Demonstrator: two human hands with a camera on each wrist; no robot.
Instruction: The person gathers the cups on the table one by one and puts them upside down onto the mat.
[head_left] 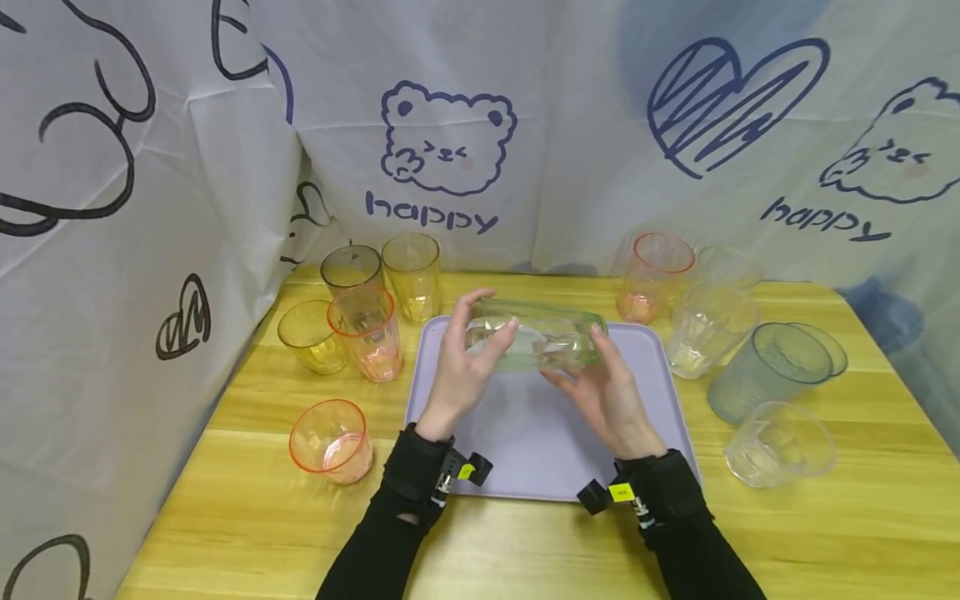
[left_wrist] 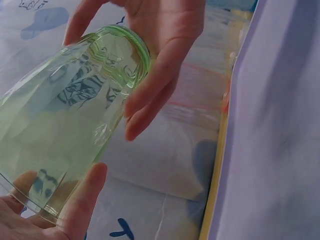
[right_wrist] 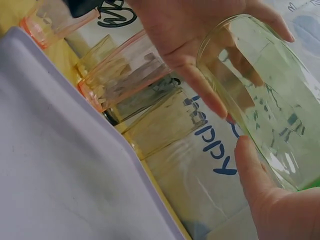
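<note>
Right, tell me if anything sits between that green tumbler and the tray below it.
Nothing visible does. The pale green clear plastic tumbler lies sideways between the left hand and right hand, above the lilac plastic tray, whose surface under it is bare. The other cups stand off the tray on the table.

Glossy clear green plastic cup (head_left: 542, 337), matt lilac plastic tray (head_left: 525, 433), smooth wood-grain table (head_left: 825, 533)

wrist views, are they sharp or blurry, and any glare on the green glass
Left wrist view: the green glass is fairly sharp with small bright glints, while the tray beside it is soft. Right wrist view: the right hand and the cups behind look slightly blurred. Head view: evenly lit, with edges bent by the wide lens.
</note>
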